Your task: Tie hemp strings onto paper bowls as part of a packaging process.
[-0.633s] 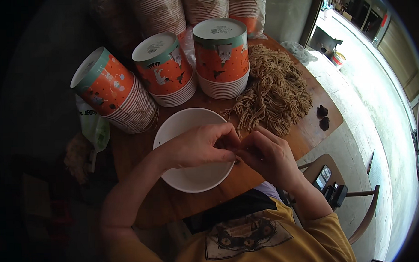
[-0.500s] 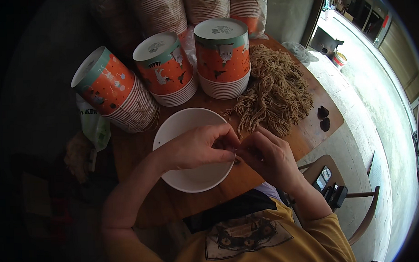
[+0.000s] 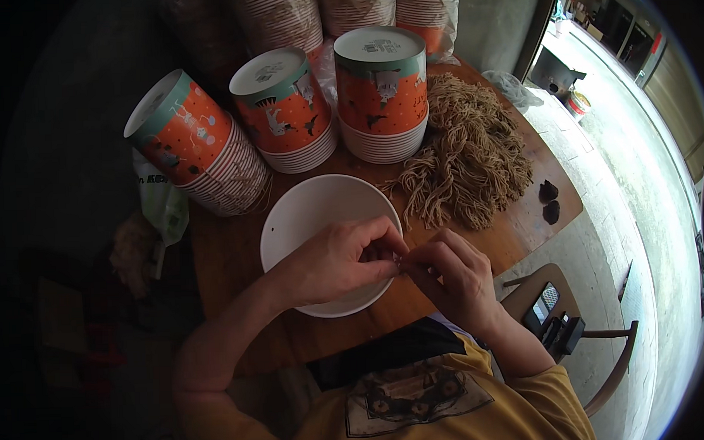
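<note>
A round white tub stands mouth up on the wooden table, with a tiny dark spot on its inner wall. Across its near right part reaches my left hand, thumb and fingers pinched. My right hand meets it just beyond the tub's right rim, its fingers closed as well. Whatever lies between the fingertips is too small to make out. Close beyond my hands, a thick heap of tan cords spreads over the table, loose ends trailing toward the tub.
Behind the tub stand upside-down stacks of orange-and-green paper tubs, left, middle and right. Bagged stacks rise behind them. Two dark pieces lie near the table's right edge. A chair holds a phone.
The view has shifted slightly, so the table's things sit a little farther right and higher. My hands stay pinched together at the tub's right rim, with small finger movements.
</note>
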